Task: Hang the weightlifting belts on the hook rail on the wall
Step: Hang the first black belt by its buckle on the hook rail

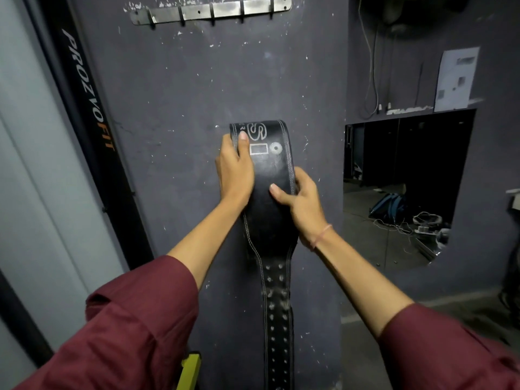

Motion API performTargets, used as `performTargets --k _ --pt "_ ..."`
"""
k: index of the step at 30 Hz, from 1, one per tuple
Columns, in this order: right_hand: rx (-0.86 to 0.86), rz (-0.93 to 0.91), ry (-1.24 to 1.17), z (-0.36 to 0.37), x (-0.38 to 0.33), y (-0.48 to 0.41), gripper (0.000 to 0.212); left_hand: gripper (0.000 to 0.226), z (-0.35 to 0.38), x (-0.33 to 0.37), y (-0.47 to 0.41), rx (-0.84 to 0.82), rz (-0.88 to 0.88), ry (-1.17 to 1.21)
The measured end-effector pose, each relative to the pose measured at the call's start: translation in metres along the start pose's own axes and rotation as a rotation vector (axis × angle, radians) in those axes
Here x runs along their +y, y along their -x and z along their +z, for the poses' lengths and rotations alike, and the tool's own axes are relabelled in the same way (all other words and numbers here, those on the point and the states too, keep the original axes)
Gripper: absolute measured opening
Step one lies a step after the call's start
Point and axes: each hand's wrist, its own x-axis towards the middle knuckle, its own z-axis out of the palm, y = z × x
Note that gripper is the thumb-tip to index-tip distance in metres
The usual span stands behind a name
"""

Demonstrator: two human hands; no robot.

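The left thumb (243,136) lies flat on the front of the black weightlifting belt (274,170), beside its white lettering, and the other fingers curl round the belt's left edge and out of sight behind it. The right thumb (277,190) presses across the front lower down, with those fingers wrapped round the right edge. So the left hand (235,167) and the right hand (302,205) both grip the wide part of the belt. It is folded over at the top, and its narrow punched strap hangs straight down. A thin band (322,235) circles the right wrist, and maroon sleeves (135,327) are pushed up both forearms. The belt is held up against the scuffed dark wall (174,88), well below the metal hook rail (211,11) and not on any hook. A black upright lettered PROZVOFIT (87,88) leans to the left.
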Motion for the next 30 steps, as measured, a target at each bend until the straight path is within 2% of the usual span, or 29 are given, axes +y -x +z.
performTargets --k 5,8,9,11,13,15,17,21,23,26,28,30 --pt "0.012 -0.005 -0.012 0.011 -0.017 -0.022 0.035 0.030 -0.008 -0.003 0.021 -0.008 0.029 -0.062" --pt "0.083 -0.016 -0.069 0.017 -0.024 -0.039 0.029 0.033 -0.009 -0.023 0.076 -0.058 -0.011 -0.050" --pt "0.112 -0.014 -0.090 0.017 -0.027 -0.047 0.027 0.036 -0.009 -0.032 0.098 -0.109 -0.066 -0.051" --pt "0.140 -0.006 -0.118 0.013 -0.028 -0.056 0.027 0.059 -0.007 -0.049 0.132 -0.193 -0.161 -0.028" --pt "0.111 0.002 -0.096 0.011 -0.024 -0.055 0.028 0.059 -0.004 -0.061 0.141 -0.206 -0.122 0.019" --pt "0.073 -0.009 -0.081 0.011 -0.022 -0.052 0.028 0.057 -0.002 -0.059 0.134 -0.157 -0.178 0.063" --pt "0.059 -0.027 -0.079 0.009 -0.020 -0.050 0.028 0.066 -0.002 -0.048 0.118 -0.094 -0.222 0.101" --pt "-0.014 0.000 -0.006 0.003 -0.006 -0.034 0.030 0.030 0.000 -0.020 0.057 0.070 -0.178 0.150" --pt "-0.020 0.021 -0.009 0.000 0.002 -0.026 0.033 0.028 0.001 -0.008 0.021 -0.002 -0.317 0.176" --pt "-0.049 0.043 -0.031 -0.008 0.008 -0.017 0.037 0.034 0.002 -0.004 -0.005 -0.158 -0.583 0.362" --pt "-0.093 0.091 -0.041 -0.013 0.014 -0.009 0.036 0.032 0.005 -0.009 -0.002 -0.130 -0.631 0.369" --pt "-0.099 0.137 -0.041 -0.019 0.028 0.001 0.036 0.033 0.007 -0.020 0.006 -0.092 -0.587 0.371"
